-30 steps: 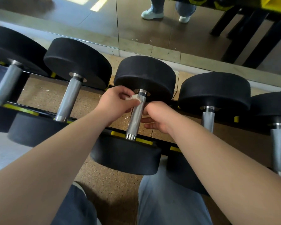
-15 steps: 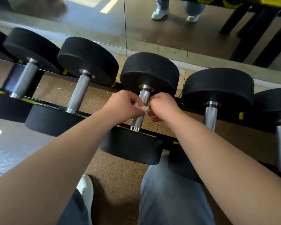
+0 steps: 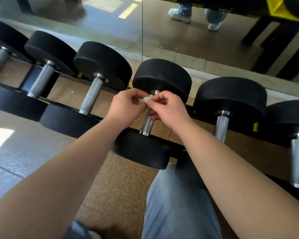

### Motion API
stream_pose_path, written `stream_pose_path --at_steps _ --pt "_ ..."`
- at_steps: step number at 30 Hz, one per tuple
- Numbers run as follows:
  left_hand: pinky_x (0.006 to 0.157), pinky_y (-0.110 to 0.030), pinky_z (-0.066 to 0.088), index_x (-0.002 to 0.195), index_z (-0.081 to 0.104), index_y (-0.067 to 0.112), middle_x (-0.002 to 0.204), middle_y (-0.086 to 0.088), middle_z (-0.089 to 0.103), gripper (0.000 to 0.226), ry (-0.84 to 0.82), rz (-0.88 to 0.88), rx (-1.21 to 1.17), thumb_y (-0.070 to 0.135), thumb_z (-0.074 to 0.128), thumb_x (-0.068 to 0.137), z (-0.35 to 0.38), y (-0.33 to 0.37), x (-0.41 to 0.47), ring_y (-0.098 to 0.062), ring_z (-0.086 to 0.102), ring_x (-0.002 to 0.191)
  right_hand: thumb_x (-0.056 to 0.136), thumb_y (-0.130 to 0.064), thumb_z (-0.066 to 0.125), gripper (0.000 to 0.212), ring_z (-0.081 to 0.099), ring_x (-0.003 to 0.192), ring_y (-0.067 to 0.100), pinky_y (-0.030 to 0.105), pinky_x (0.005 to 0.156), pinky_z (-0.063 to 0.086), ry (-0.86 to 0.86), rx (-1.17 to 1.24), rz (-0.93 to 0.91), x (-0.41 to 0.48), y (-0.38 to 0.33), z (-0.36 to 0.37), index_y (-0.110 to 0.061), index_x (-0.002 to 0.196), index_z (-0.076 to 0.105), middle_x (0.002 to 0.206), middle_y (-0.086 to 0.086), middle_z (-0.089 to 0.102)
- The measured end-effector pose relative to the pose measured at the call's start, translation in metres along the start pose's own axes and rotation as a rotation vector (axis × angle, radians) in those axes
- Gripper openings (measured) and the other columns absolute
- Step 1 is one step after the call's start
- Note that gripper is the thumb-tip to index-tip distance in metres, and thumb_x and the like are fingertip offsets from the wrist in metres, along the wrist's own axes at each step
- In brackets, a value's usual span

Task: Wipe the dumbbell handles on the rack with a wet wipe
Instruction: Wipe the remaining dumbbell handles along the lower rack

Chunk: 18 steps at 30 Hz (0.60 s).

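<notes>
A small crumpled white wet wipe [image 3: 146, 99] is pinched between my left hand [image 3: 126, 105] and my right hand [image 3: 167, 107], just above the steel handle [image 3: 147, 124] of the middle dumbbell [image 3: 162, 80]. Both hands hide the handle's upper part; its lower part shows bare beneath them. The dumbbell lies on a black rack [image 3: 104, 118] with yellow strips, in a row with several others. Whether the wipe touches the handle I cannot tell.
Neighbouring dumbbell handles stand to the left [image 3: 91, 95] and right [image 3: 222, 125]. A wall mirror [image 3: 162, 31] behind the rack reflects a person's legs and shoes. Cork-coloured floor [image 3: 114, 187] lies under the rack, and my jeans-clad knee [image 3: 176, 204] is in front.
My hands came off the handle and drew together; both now pinch the bunched wipe above it. The view has shifted, so the rack sits further right.
</notes>
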<state>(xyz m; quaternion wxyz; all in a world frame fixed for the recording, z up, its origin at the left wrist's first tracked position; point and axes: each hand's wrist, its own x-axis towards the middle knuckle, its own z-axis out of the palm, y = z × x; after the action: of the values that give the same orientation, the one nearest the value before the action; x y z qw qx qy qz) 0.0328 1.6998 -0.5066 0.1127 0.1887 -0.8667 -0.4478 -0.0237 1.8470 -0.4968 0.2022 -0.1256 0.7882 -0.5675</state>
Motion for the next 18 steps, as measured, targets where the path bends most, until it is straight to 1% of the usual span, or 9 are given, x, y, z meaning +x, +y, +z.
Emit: stream_pose_path --at_steps 2,5,7,9,10,13,15,16,18 --pt "0.082 -0.03 0.06 0.097 0.075 0.037 0.09 0.015 0.074 0.017 -0.008 -0.015 -0.069 0.028 0.079 0.082 -0.002 -0.002 -0.001 -0.002 0.071 0.086 0.092 -0.024 0.077 0.017 0.077 0.082 0.015 0.038 0.077 0.065 -0.009 0.031 0.0 -0.001 -0.001 0.001 -0.018 0.104 0.066 0.099 0.001 0.074" --pt "0.084 -0.028 0.059 0.096 0.076 0.04 0.094 0.015 0.076 0.017 0.022 -0.028 -0.189 0.029 0.08 0.084 -0.011 -0.001 -0.006 0.002 0.071 0.088 0.091 -0.02 0.077 0.019 0.076 0.093 0.016 0.039 0.081 0.065 -0.032 0.085 -0.013 -0.003 -0.005 0.005 -0.016 0.106 0.066 0.106 0.004 0.073" --pt "0.084 -0.029 0.059 0.096 0.077 0.043 0.095 0.016 0.076 0.018 0.032 -0.019 -0.203 0.03 0.081 0.084 -0.022 -0.002 -0.012 -0.001 0.071 0.09 0.091 -0.02 0.077 0.021 0.076 0.097 0.019 0.04 0.084 0.064 -0.092 0.15 -0.027 -0.006 -0.011 0.008 -0.013 0.108 0.066 0.108 0.006 0.074" --pt "0.085 -0.033 0.06 0.098 0.077 0.041 0.093 0.016 0.077 0.019 0.019 0.008 -0.174 0.03 0.081 0.083 -0.04 -0.006 -0.018 -0.004 0.072 0.09 0.091 -0.017 0.077 0.023 0.077 0.097 0.022 0.041 0.084 0.064 -0.155 0.222 -0.033 -0.011 -0.02 0.017 -0.008 0.109 0.065 0.108 0.009 0.075" --pt "0.085 -0.032 0.061 0.099 0.077 0.039 0.091 0.016 0.077 0.019 0.011 0.02 -0.153 0.029 0.081 0.084 -0.05 -0.008 -0.02 -0.003 0.072 0.089 0.092 -0.014 0.076 0.022 0.077 0.096 0.023 0.04 0.083 0.064 -0.168 0.231 -0.034 -0.013 -0.026 0.023 -0.006 0.108 0.065 0.107 0.01 0.075" --pt "0.078 -0.017 0.054 0.097 0.075 0.039 0.088 0.018 0.076 0.02 -0.026 0.052 -0.053 0.03 0.084 0.082 -0.084 -0.014 -0.023 0.004 0.07 0.086 0.091 -0.01 0.077 0.013 0.076 0.095 0.026 0.037 0.079 0.064 -0.136 0.234 -0.02 -0.011 -0.043 0.052 -0.007 0.095 0.065 0.105 0.013 0.074" --pt "0.073 -0.01 0.048 0.099 0.074 0.04 0.087 0.02 0.074 0.021 -0.072 0.06 0.051 0.035 0.085 0.081 -0.106 -0.019 -0.017 0.007 0.068 0.085 0.089 -0.01 0.079 0.015 0.075 0.094 0.026 0.04 0.081 0.064 -0.105 0.219 0.006 -0.006 -0.051 0.073 -0.012 0.088 0.064 0.105 0.012 0.073" --pt "0.073 -0.009 0.047 0.1 0.074 0.04 0.088 0.02 0.073 0.022 -0.101 0.061 0.103 0.035 0.084 0.081 -0.116 -0.023 -0.012 0.008 0.067 0.085 0.088 -0.01 0.079 0.015 0.075 0.091 0.024 0.042 0.082 0.064 -0.085 0.195 0.02 -0.002 -0.054 0.084 -0.013 0.088 0.064 0.104 0.01 0.073" --pt "0.08 -0.014 0.049 0.105 0.075 0.036 0.092 0.019 0.073 0.025 -0.149 0.059 0.155 0.027 0.081 0.083 -0.137 -0.036 0.002 0.006 0.066 0.089 0.089 -0.011 0.078 0.014 0.075 0.082 0.022 0.046 0.082 0.064 -0.033 0.119 0.033 0.006 -0.058 0.103 -0.016 0.091 0.065 0.1 0.006 0.073"
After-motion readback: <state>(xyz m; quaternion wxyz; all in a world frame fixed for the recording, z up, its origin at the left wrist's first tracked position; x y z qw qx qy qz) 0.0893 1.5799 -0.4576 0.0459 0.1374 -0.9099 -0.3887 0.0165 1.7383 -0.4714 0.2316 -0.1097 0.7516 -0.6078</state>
